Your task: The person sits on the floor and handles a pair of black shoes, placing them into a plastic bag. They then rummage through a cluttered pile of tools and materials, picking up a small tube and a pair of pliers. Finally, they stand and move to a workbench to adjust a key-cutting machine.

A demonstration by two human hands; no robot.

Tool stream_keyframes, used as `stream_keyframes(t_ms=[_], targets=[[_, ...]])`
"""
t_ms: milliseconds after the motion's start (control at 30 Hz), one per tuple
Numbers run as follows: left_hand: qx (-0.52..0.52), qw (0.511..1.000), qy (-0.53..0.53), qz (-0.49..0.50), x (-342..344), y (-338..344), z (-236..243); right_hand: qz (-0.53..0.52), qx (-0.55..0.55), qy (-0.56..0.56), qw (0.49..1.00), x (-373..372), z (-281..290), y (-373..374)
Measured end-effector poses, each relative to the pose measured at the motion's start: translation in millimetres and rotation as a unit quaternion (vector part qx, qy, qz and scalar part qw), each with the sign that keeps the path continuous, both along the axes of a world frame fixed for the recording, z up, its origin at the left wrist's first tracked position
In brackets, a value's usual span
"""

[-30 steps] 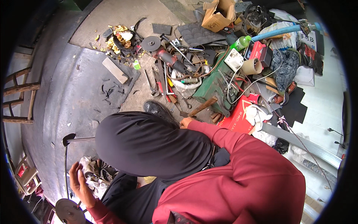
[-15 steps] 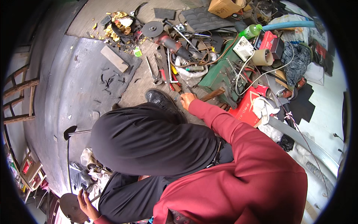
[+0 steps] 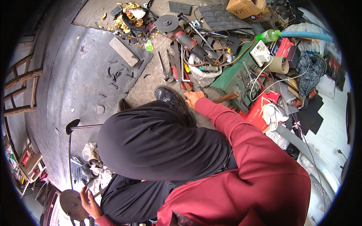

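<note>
My right hand [image 3: 194,99] reaches down to the floor beside my black shoe [image 3: 169,96], its fingers curled closed. Whatever they grip is too small or hidden to make out. Close to these fingers lie a wooden tool handle [image 3: 187,86], red-handled pliers [image 3: 174,72] and a pair of metal pincers [image 3: 165,71]. A hammer-like wooden handle [image 3: 226,97] is just right of the wrist. At the lower left, my left hand [image 3: 89,203] has its fingers apart, next to a round dark metal disc [image 3: 72,204] on a stand. Whether it touches the disc is unclear.
An angle grinder [image 3: 186,42] with a cord lies ahead, by a green metal box [image 3: 235,71]. A grey flat block [image 3: 123,52] rests on the dark mat [image 3: 86,64]. A green bottle [image 3: 268,36], red boxes and a cardboard box [image 3: 245,7] crowd the right.
My view has shifted slightly, so the floor items appear farther right. Both hands stay in nearly the same places, the right by the tools and the left by the disc.
</note>
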State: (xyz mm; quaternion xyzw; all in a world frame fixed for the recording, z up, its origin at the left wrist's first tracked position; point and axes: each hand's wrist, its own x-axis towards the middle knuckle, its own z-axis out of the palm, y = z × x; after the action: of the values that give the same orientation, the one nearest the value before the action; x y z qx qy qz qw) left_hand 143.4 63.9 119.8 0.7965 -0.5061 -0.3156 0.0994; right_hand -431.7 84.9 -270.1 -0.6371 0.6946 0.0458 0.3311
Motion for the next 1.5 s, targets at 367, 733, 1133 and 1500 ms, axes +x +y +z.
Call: stream_keyframes(t_ms=[367,733,1133,1500], targets=[[-0.049,0.997,-0.019,-0.054,-35,-41,-3,-0.013,0.003,-0.052,0.999,7,5,-1],[0.146,0.978,0.108,-0.099,-90,-106,8,-0.292,-0.142,-0.293,0.899,-2,125,-41],[0.122,0.974,0.144,-0.126,-76,-115,-14,-0.554,-0.062,-0.482,0.676,-148,263,10],[0.071,0.980,0.150,-0.113,-13,-112,-64,-0.660,-0.372,-0.338,0.559,-455,337,20]])
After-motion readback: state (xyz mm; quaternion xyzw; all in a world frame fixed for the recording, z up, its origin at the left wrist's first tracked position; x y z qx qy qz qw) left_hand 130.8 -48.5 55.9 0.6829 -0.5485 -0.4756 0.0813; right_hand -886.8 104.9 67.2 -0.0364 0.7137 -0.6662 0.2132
